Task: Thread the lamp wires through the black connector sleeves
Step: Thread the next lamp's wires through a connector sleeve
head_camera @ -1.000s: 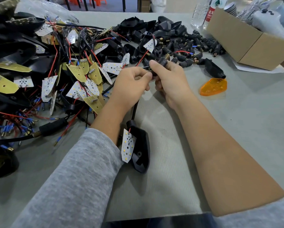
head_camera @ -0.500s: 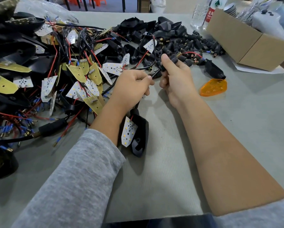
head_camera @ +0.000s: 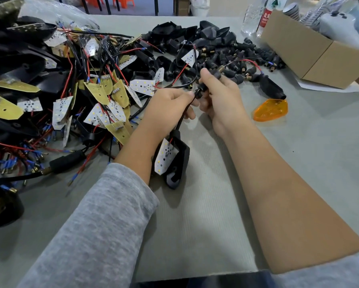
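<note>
Along the surface's [head_camera: 299, 163] left edge sprawls a tangle of lamp boards and wires [head_camera: 81, 90]; loose black sleeves [head_camera: 226, 57] heap at the far edge, beside a cardboard box [head_camera: 311, 53] and an orange lens [head_camera: 271, 109]. At centre, left hand [head_camera: 168, 109] fingers pinch the lamp's black wire [head_camera: 182, 117]; right hand [head_camera: 222, 96] fingers grip a black connector sleeve [head_camera: 201, 90] on it.

Table: grey ribbed cloth-covered surface [head_camera: 330, 154]
Far floor: pale, orange plastic chairs [head_camera: 114, 1]
Right edge: brown cardboard box [head_camera: 311, 53]

Left hand [head_camera: 170, 107] and right hand [head_camera: 220, 96] close together, fingers curled, seemingly pinching, forearms converging forward.
</note>
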Demonstrator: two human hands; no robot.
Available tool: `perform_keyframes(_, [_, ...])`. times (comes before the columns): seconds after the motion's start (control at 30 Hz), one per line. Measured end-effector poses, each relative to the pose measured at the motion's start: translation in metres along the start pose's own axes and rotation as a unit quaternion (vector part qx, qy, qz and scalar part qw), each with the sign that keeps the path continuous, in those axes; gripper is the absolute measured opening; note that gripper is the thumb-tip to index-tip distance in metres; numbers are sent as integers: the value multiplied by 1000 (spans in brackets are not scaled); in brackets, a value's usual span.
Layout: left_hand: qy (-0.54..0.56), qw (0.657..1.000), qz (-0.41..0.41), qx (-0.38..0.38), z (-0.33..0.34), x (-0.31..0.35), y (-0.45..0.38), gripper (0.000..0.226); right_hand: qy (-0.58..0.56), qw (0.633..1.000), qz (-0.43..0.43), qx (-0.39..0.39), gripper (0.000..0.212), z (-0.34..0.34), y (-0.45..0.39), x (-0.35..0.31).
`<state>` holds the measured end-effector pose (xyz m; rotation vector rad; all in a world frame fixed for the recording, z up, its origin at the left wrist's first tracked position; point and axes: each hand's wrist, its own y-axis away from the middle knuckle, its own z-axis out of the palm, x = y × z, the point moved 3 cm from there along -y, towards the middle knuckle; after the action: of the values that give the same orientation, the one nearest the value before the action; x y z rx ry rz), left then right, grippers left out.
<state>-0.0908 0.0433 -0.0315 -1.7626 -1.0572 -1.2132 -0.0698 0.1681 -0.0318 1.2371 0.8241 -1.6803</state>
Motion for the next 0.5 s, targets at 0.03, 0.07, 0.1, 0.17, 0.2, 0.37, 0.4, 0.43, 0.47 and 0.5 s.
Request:
perform_keyframes(0.03, [9,1000,-11,-13,1,-1,0,33,-21,1000,0,18,24,-2,-1,0])
perform_keyframes(0.07, [15,999,-18,-25,1,-1,0,34,-42,999,1,35,23,-4,-2,-1])
perform_keyframes(0.1, [15,999,-21,-36,1,-1,0,35,-59,997,3,47,23,-6,-3,-1])
perform_keyframes(0.17, [5,999,-19,-51,0,0,1,35,-70,996,4,56,24,-7,-4,-1])
perform_keyframes(0.2, [0,998,-15,-54,-1,0,1,35,-65,996,4,53,24,-7,-5,0])
perform_keyframes(0.37, [-29,998,15,-46,-4,0,2,35,5,1000,1,6,25,-3,-5,1])
perform_keyframes(0.4, [-37,998,21,-42,-4,-1,2,35,15,1000,0,-4,25,-2,-4,1])
perform_keyframes(0.43, [-43,998,27,-38,-4,-1,2,34,25,1000,-1,-14,25,-2,-4,1])
perform_keyframes(0.47, [-46,998,32,-34,-4,-1,2,34,37,999,-5,-27,25,-1,-3,2])
perform_keyframes(0.5, [-45,998,35,-31,-4,-2,2,34,53,998,-10,-42,25,1,-2,2])
